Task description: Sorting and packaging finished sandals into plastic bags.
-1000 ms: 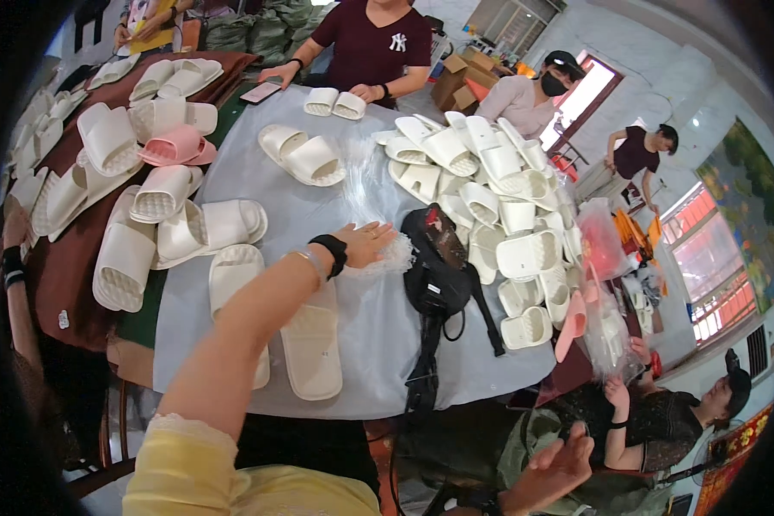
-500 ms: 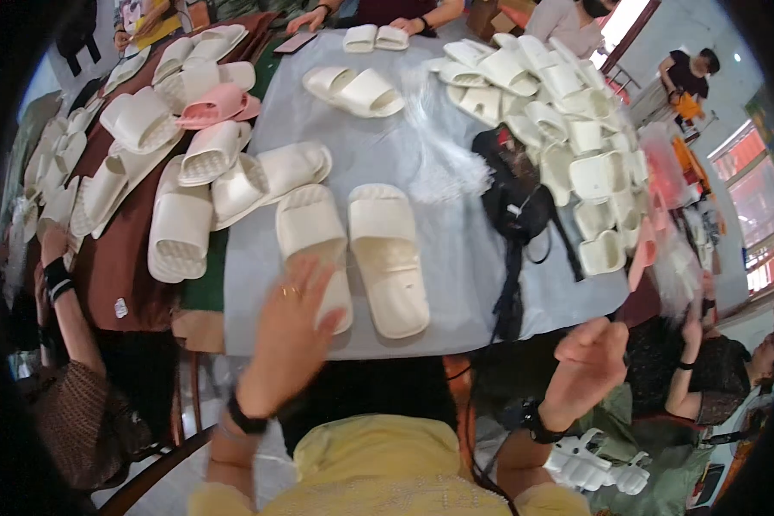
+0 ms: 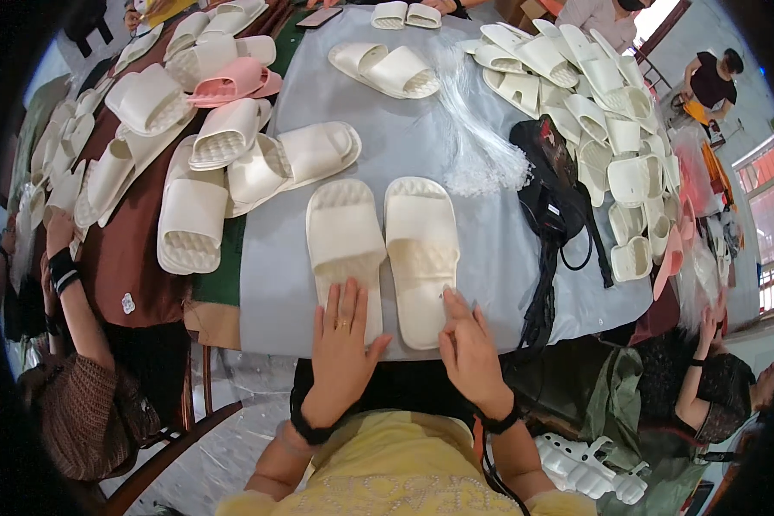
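Two cream slide slippers lie side by side in front of me on the grey table cover [image 3: 271, 297], toes pointing away. Over the heel of the left slipper [image 3: 344, 232] my left hand [image 3: 342, 344] rests with fingers stretched out, hiding part of the sole. At the right edge of the right slipper [image 3: 421, 249], near its heel, my right hand [image 3: 471, 353] has its fingertips against the sole. Its fingers are loosely bent and partly spread, and no grip on the slipper shows.
A bundle of clear plastic strands [image 3: 477, 129] and a black strapped bag [image 3: 555, 189] lie right of the pair. Cream slippers are heaped [image 3: 606, 112] at the right. More slippers, one pink [image 3: 232, 83], line the left. People work around the table.
My right hand has come in from the right, its closed fingers loosening, to the right slipper. My left hand has settled over the left slipper's heel. The view has shifted slightly.
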`<state>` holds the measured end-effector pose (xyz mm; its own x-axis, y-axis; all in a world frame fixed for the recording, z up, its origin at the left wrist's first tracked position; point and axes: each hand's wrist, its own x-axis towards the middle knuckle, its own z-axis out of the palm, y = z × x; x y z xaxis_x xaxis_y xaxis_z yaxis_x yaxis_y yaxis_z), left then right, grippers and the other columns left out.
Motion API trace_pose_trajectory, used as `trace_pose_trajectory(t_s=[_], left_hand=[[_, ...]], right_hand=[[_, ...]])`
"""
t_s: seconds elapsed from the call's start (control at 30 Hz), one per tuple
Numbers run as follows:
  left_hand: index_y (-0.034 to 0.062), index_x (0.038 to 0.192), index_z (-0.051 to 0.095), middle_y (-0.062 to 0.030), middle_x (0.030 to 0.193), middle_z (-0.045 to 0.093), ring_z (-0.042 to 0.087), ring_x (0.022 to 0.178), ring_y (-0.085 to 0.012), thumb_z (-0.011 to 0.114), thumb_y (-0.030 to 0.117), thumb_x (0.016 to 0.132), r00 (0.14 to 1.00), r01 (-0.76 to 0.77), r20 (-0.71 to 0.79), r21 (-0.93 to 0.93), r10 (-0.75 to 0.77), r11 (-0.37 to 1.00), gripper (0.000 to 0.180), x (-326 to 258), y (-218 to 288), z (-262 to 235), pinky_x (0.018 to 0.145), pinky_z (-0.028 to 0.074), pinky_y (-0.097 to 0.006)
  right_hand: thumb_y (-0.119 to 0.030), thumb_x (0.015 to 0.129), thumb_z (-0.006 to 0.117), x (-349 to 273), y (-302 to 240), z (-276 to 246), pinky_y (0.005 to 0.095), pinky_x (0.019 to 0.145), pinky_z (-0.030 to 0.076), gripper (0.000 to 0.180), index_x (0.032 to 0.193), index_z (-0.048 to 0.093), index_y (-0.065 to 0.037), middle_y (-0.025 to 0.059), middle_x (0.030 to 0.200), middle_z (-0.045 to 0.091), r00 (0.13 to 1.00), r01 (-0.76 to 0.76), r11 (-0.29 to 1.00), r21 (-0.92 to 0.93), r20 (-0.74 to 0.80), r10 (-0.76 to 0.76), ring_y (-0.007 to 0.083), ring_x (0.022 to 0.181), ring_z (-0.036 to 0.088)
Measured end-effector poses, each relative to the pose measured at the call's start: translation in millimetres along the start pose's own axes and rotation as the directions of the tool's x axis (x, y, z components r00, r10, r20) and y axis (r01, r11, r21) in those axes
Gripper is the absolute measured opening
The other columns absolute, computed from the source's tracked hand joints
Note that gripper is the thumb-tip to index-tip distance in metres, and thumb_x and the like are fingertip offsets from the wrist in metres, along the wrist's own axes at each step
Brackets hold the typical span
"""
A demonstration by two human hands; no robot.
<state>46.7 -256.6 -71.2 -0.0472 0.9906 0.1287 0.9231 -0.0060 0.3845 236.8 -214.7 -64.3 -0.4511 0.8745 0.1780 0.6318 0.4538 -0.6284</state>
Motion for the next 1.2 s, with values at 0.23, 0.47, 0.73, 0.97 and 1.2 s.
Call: trace_pose_trajectory(t_s=[0.23, 0.47, 0.73, 0.97, 1.2], left_hand=[[-0.0003, 0.131, 0.029, -0.0148, 0.140, 0.023, 0.020, 0.130, -0.0347, 0.058, 0.030, 0.079, 0.979, -0.016, 0.205, -0.033, 0.023, 0.999, 0.067, -16.6, 13.3, -12.7, 0.100, 0.022, -0.050], [-0.0029, 0.123, 0.041, -0.0192, 0.121, 0.047, 0.044, 0.116, -0.0322, 0.051, 0.033, 0.087, 0.949, 0.219, 0.312, -0.752, 0.043, 0.622, 0.052, -26.8, 29.1, -50.1, 0.095, 0.034, -0.041], [-0.0001, 0.099, 0.050, -0.0033, 0.065, 0.048, 0.057, 0.068, -0.0202, 0.041, 0.026, 0.093, 0.932, 0.191, 0.311, -0.857, -0.185, -0.478, 0.028, -1.7, 0.6, -78.8, 0.066, 0.049, -0.034], [0.0009, 0.078, 0.059, -0.0037, 0.067, 0.057, 0.053, 0.063, -0.0097, 0.051, 0.025, 0.089, 0.748, 0.588, 0.661, -0.628, -0.049, 0.509, 0.028, -16.7, 6.2, -67.1, 0.054, 0.042, -0.025], [0.0057, 0.089, 0.064, -0.0102, 0.067, 0.051, 0.051, 0.063, -0.0252, 0.055, 0.028, 0.085, 0.593, 0.335, 0.702, -0.661, 0.395, 0.671, 0.025, -32.1, 8.7, -70.2, 0.057, 0.042, -0.029]], right_hand=[[-0.005, 0.080, 0.052, -19.7, -7.1, -11.2, 0.0480, 0.093, 0.034, 0.013, 0.088, 0.042, -0.003, 0.0214, 0.123, 0.046, 0.998, -0.032, 0.997, 0.066, 0.048, 0.029, 0.0362, 0.105, 0.049], [-0.011, 0.076, 0.055, -23.5, -24.4, -43.1, 0.0433, 0.088, 0.038, 0.014, 0.084, 0.045, -0.006, 0.0151, 0.120, 0.050, 0.961, 0.182, 0.870, 0.458, 0.105, -0.256, 0.0337, 0.099, 0.052], [-0.017, 0.075, 0.057, -54.2, -24.0, -32.3, 0.0352, 0.081, 0.042, 0.019, 0.089, 0.050, -0.006, 0.0081, 0.104, 0.058, 0.803, 0.111, 0.841, 0.529, 0.451, -0.389, 0.0257, 0.089, 0.056], [-0.013, 0.073, 0.057, -60.1, -19.4, -36.3, 0.0351, 0.076, 0.044, 0.019, 0.090, 0.054, -0.007, 0.0067, 0.089, 0.061, 0.875, -0.019, 0.809, 0.588, 0.401, -0.270, 0.0251, 0.081, 0.057], [-0.013, 0.077, 0.056, -64.4, -13.7, -37.8, 0.0343, 0.075, 0.045, 0.013, 0.088, 0.053, -0.007, 0.0088, 0.093, 0.062, 0.895, -0.112, 0.744, 0.658, 0.393, -0.213, 0.0236, 0.081, 0.058]])
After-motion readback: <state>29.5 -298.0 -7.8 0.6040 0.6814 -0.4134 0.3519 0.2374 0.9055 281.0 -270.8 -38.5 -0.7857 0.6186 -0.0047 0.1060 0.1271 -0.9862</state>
